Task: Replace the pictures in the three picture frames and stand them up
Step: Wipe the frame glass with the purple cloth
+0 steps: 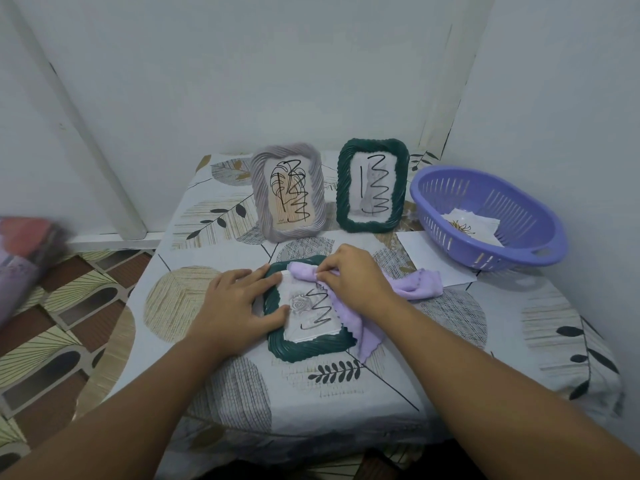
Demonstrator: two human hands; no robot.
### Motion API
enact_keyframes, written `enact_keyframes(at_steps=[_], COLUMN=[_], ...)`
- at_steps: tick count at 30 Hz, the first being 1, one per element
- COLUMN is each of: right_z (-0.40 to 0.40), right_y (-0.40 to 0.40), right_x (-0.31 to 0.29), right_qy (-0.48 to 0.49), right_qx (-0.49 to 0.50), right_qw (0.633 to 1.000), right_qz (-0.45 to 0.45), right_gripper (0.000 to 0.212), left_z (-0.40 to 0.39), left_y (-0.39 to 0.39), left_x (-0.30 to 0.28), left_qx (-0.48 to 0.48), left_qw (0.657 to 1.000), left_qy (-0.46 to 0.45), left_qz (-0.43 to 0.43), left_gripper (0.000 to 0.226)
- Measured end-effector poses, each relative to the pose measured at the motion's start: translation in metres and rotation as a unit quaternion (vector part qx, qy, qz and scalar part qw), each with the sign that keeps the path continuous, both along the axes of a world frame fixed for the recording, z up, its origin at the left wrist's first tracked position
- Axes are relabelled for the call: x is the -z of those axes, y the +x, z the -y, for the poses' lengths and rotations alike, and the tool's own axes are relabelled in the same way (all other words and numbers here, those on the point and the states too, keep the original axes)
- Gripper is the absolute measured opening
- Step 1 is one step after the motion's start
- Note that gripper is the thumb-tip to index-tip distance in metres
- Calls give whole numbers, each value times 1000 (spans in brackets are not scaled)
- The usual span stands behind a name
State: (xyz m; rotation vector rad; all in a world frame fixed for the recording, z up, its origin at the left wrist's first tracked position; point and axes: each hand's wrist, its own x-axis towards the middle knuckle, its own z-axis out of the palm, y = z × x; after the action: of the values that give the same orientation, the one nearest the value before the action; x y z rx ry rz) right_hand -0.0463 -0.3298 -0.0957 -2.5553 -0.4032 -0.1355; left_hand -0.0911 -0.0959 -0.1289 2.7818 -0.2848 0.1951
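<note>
A dark green frame (304, 348) lies flat on the table in front of me, showing a rose picture (301, 306) with a black scribble. My left hand (235, 303) rests on the frame's left edge with straight fingers. My right hand (349, 278) pinches a lilac cloth (415, 284) on the frame's upper right part. Behind stand a grey frame (287, 192) with a scribbled leaf picture and a second green frame (372, 185) with a scribbled picture.
A purple plastic basket (512, 244) holding a flower picture (467, 226) sits at the right by the wall. A white sheet (419, 251) lies beside it. The patterned tablecloth (242, 393) covers the table; tiled floor lies to the left.
</note>
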Motion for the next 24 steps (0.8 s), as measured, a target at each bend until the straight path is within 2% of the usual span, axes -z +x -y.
enact_keyframes(at_steps=[5, 11, 16, 21, 24], right_z=[12, 2, 10, 2, 2], right_y=[-7, -5, -11, -6, -10], right_x=[-4, 3, 2, 2, 2], right_qy=[-6, -5, 10, 0, 16], right_qx=[-44, 10, -23, 9, -9], right_qw=[999, 1000, 999, 1000, 1000], right_qz=[-30, 4, -19, 1, -13], right_gripper=[12, 14, 14, 14, 13], left_z=[-1, -1, -1, 0, 0], left_y=[0, 0, 1, -1, 0], left_x=[0, 0, -1, -1, -1], left_qx=[2, 0, 3, 1, -1], left_qw=[1000, 1000, 1000, 1000, 1000], left_qy=[7, 6, 7, -4, -5], left_qz=[-2, -3, -3, -3, -4], left_gripper=[80, 80, 80, 79, 79])
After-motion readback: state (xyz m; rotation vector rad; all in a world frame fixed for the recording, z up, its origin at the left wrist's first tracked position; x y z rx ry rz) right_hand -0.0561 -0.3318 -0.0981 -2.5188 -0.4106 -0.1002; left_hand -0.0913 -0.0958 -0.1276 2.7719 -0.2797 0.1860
